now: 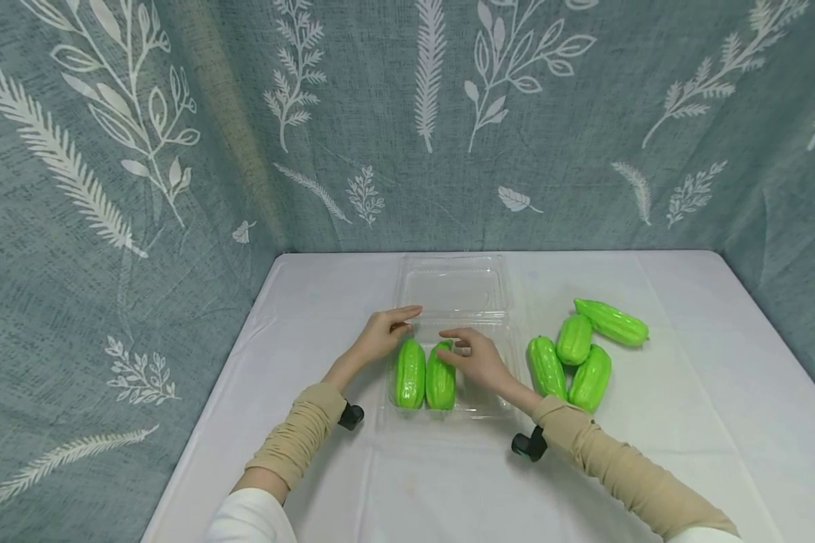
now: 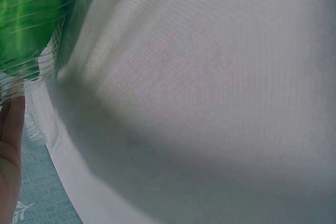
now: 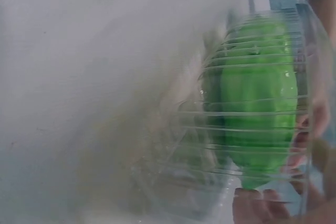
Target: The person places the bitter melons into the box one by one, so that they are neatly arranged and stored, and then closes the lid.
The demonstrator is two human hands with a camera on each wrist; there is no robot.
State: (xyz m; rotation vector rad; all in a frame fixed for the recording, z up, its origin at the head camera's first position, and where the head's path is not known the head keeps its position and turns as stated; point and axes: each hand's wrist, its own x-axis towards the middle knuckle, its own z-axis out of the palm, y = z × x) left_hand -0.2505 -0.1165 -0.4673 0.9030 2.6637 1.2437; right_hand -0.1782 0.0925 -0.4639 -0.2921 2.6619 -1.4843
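Note:
Two green ridged gourds lie side by side in the left part of a clear plastic clamshell box (image 1: 485, 403), whose lid (image 1: 455, 290) lies folded back. My left hand (image 1: 378, 333) is at the box's back left corner, fingers extended, beside the upper end of the left gourd (image 1: 410, 375). Over the upper end of the second gourd (image 1: 440, 385) is my right hand (image 1: 478, 358), thumb and fingers apart. The right wrist view shows a gourd (image 3: 257, 103) through the box wall, with fingertips (image 3: 252, 203) near its tip; firm contact is unclear.
Right of the box, several more gourds lie on the white-clothed table (image 1: 679, 422): one (image 1: 546, 367) near the box wall, others (image 1: 573, 339) grouped beside it, one (image 1: 611, 323) farther back. A patterned grey-green curtain (image 1: 394, 128) hangs behind the table.

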